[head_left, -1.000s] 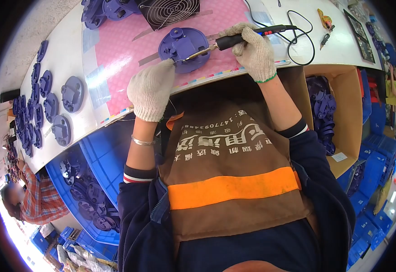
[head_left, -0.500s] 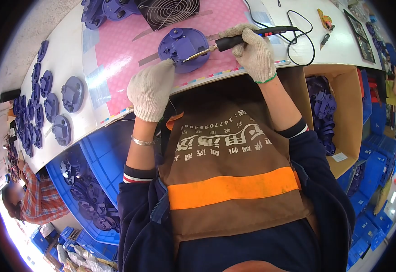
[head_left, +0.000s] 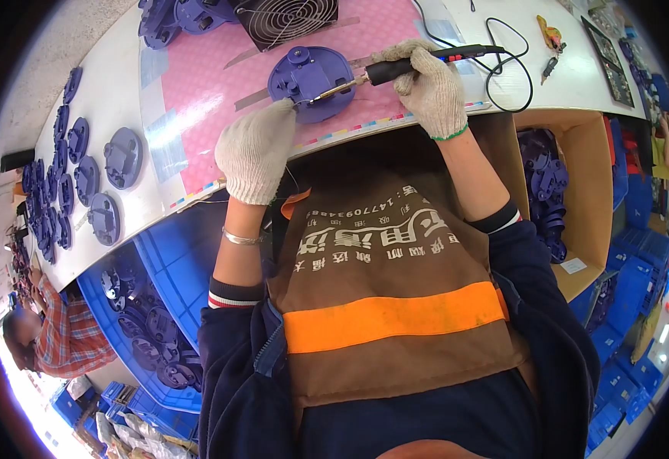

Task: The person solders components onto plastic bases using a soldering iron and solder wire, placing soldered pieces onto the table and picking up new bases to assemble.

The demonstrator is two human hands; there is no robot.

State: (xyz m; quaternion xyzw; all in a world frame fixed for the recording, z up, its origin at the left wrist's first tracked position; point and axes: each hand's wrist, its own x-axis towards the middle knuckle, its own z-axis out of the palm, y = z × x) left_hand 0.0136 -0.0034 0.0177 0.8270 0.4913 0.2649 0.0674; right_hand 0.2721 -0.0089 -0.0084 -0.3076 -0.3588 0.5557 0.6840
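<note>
A round purple plastic part (head_left: 315, 73) lies on the pink sheet in front of me. My right hand (head_left: 435, 86), in a white knit glove, is closed round the black handle of a soldering iron (head_left: 384, 72). The iron's metal tip points left and reaches the lower left area of the purple part. At that part's lower left edge, my gloved left hand (head_left: 256, 149) pinches a thin solder wire (head_left: 295, 180), which trails down past the wrist. The wire's end meets the tip closely; whether they touch I cannot tell.
Behind the part stands a black fan (head_left: 288, 19) with a wire grille. Several purple parts (head_left: 123, 158) are spread on the table's left. A blue crate (head_left: 158, 336) and a cardboard box (head_left: 579, 199) hold more. The iron's cable (head_left: 530, 84) loops at right. Other people are at both sides.
Both hands and the soldering iron hold almost the same position. The purple part has barely shifted, if at all.
</note>
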